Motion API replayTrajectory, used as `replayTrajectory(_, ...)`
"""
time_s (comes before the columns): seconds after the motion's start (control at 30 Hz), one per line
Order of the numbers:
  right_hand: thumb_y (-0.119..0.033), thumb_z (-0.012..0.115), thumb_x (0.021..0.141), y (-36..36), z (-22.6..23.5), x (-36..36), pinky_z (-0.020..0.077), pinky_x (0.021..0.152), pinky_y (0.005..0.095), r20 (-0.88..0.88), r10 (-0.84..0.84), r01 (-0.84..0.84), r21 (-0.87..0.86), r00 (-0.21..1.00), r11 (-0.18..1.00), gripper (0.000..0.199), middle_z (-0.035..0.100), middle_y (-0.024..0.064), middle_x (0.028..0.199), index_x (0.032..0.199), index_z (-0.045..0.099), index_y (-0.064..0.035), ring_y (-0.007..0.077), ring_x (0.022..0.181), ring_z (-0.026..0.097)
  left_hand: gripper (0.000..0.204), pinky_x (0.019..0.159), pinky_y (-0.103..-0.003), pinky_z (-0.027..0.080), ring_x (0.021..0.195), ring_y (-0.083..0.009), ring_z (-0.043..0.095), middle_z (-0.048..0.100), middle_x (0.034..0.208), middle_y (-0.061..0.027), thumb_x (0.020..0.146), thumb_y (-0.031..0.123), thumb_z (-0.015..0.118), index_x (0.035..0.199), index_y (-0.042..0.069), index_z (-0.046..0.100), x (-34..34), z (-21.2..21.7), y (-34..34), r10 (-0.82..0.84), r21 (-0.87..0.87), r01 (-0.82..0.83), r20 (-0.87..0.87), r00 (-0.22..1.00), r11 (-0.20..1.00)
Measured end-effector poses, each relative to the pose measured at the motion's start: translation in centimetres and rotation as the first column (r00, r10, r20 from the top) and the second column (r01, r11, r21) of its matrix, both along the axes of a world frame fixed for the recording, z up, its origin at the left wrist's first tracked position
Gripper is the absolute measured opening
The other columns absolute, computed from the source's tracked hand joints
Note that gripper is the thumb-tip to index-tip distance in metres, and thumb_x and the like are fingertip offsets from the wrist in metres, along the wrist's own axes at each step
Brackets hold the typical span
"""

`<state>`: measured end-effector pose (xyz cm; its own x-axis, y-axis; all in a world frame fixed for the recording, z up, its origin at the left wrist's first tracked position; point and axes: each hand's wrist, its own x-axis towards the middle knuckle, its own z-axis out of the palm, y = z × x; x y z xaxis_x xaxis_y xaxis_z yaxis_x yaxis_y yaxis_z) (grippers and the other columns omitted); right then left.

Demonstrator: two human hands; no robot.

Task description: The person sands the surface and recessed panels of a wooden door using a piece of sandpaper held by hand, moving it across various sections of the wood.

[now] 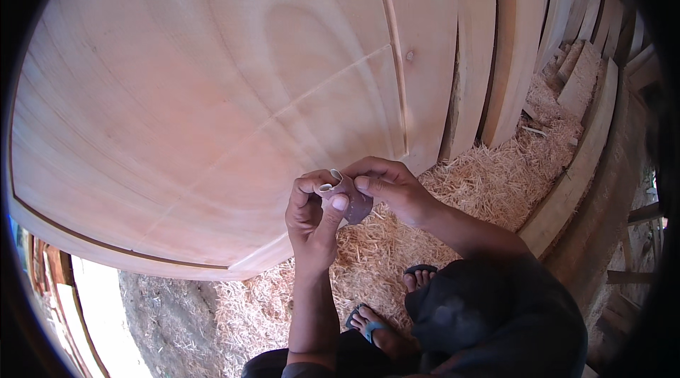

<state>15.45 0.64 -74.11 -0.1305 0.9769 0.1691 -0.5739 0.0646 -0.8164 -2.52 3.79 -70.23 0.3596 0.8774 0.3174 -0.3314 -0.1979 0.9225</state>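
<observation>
Both my hands are raised in front of a large pale wooden panel (212,87), holding a small piece of brown-purple sandpaper (360,208) between them. The sheet is curled, and its light backing shows in two rolled ends at the top. My left hand (312,218) pinches the left side, thumb across the front. On the right edge, my right hand (393,187) grips it between thumb and bent fingers. The panel has a smooth, grained face, with a narrow groove near its right side and another along its lower edge.
Wood shavings (489,183) cover the ground around my sandalled feet (372,321). Several upright boards (517,45) stand at the right, beside a long low plank (577,165). Offcuts (581,77) lie at the far right, and bare grey ground (170,321) shows at lower left.
</observation>
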Motion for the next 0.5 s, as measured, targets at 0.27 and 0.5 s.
replayTrajectory(0.27, -0.022, 0.066, 0.112, -0.5, -1.0, -0.5, 0.0562, 0.101, 0.0352, 0.119, -0.047, 0.036, 0.098, 0.992, 0.995, 0.035, 0.075, 0.0091, 0.123, 0.138, 0.066, 0.0019, 0.0176, 0.115, 0.071, 0.023, 0.063, -0.024, 0.042, 0.072, -0.0058, 0.052, 0.062, 0.086, 0.0024, 0.098, 0.007, 0.082, 0.108, 0.005, 0.061, 0.9, -0.2, -1.3, 0.415, 0.464, -0.213, -0.392, 0.821, 0.86)
replayTrajectory(0.5, -0.016, 0.065, 0.112, -0.4, -0.4, 0.5, 0.0574, 0.102, 0.0342, 0.078, -0.064, 0.064, 0.006, 0.995, 0.998, 0.037, 0.075, 0.0117, 0.126, 0.144, 0.064, 0.001, 0.0156, 0.116, 0.07, 0.023, 0.069, -0.028, 0.048, 0.077, -0.0116, 0.06, 0.068, 0.094, -0.0053, 0.1, 0.002, 0.075, 0.122, 0.002, 0.072, 0.6, 0.8, -0.8, 0.283, 0.459, -0.062, -0.43, 0.857, 0.886)
